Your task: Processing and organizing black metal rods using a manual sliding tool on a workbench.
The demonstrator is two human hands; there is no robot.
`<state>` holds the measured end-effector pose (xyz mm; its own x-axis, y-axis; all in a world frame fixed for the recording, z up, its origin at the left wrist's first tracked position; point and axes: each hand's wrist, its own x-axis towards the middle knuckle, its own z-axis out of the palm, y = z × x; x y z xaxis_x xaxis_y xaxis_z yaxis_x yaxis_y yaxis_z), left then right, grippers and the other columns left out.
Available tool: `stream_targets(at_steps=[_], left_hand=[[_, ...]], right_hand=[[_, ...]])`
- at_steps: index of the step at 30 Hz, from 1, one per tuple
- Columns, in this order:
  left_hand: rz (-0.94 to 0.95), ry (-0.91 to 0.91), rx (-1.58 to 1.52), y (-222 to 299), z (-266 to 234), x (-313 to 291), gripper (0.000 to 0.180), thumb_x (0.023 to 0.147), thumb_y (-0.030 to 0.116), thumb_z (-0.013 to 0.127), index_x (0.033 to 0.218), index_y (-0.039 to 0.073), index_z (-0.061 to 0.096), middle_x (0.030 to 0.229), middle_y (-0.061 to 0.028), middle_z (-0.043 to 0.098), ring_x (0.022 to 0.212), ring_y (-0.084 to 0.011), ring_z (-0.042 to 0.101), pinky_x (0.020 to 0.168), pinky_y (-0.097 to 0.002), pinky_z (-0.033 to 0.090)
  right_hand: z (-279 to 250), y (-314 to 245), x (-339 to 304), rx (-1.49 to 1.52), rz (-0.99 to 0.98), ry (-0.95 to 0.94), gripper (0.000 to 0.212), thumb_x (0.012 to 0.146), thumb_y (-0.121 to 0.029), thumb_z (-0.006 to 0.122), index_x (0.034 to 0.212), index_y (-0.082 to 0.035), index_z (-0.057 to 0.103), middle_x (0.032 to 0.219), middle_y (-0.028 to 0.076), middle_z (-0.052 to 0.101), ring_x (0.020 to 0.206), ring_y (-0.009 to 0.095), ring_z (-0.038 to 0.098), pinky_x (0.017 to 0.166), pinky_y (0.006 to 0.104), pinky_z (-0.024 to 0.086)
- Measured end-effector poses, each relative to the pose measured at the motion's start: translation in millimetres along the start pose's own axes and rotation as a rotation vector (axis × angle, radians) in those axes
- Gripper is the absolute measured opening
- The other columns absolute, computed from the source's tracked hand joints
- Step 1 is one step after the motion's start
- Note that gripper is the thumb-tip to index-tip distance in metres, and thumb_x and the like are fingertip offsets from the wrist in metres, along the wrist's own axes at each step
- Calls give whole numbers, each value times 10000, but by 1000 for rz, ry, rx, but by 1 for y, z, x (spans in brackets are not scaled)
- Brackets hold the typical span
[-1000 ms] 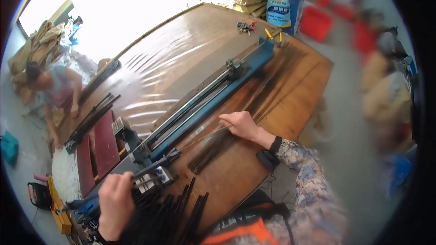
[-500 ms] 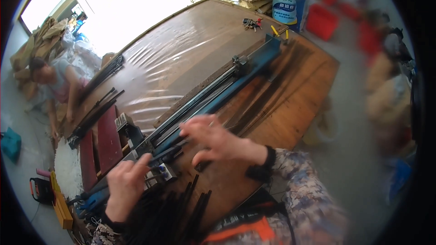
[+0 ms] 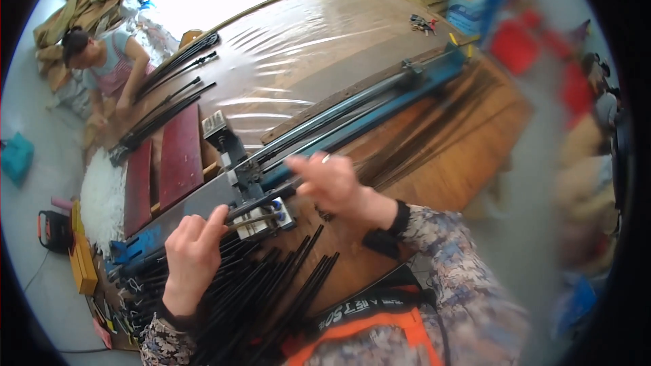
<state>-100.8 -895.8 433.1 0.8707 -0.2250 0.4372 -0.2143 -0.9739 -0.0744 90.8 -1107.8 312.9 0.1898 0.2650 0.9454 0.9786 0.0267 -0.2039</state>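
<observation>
My left hand [image 3: 192, 263] is closed around a dark rod, its thumb lying along the top. Past the thumb, the black rod [image 3: 261, 203] slants up to the right over the metal clamp block [image 3: 252, 229] of a long blue bench fixture [image 3: 380, 115]. My right hand [image 3: 333, 183] is by the rod's right end, slightly blurred, with the index finger stretched out and a ring on one finger. Whether its thumb touches the rod I cannot tell. Below both hands lies a loose bundle of black rods [image 3: 271, 285].
Plastic sheeting covers the wooden table [image 3: 305, 41]. Dark red boards [image 3: 182, 149], more black rods [image 3: 173, 105] and white material [image 3: 103, 196] lie to the left, where another person [image 3: 112, 61] sits. Keys [image 3: 424, 25] and yellow-handled pliers [image 3: 464, 41] lie at the far right.
The view has shifted, so table and fixture appear farther right. My right hand has come down toward the rod's end, its index finger straighter. My left hand keeps its grip.
</observation>
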Motion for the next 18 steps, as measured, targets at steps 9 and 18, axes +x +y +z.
stream_targets(at_steps=[9,18], left_hand=[[-330,226,203,-76,-73,-64,178,983,13,604,1160,18,620,837,-174,582,714,-360,569,661,-407,470],[-493,205,174,-71,-85,-146,267,944,67,678,1209,52,651,771,-150,540,658,-323,542,594,-409,436]], right_hand=[[27,34,24,205,552,-441,144,922,-106,697,1057,-61,714,898,104,729,783,262,671,733,365,518],[135,29,71,225,74,-570,185,838,-299,790,838,-115,775,740,17,669,860,185,616,919,352,392]])
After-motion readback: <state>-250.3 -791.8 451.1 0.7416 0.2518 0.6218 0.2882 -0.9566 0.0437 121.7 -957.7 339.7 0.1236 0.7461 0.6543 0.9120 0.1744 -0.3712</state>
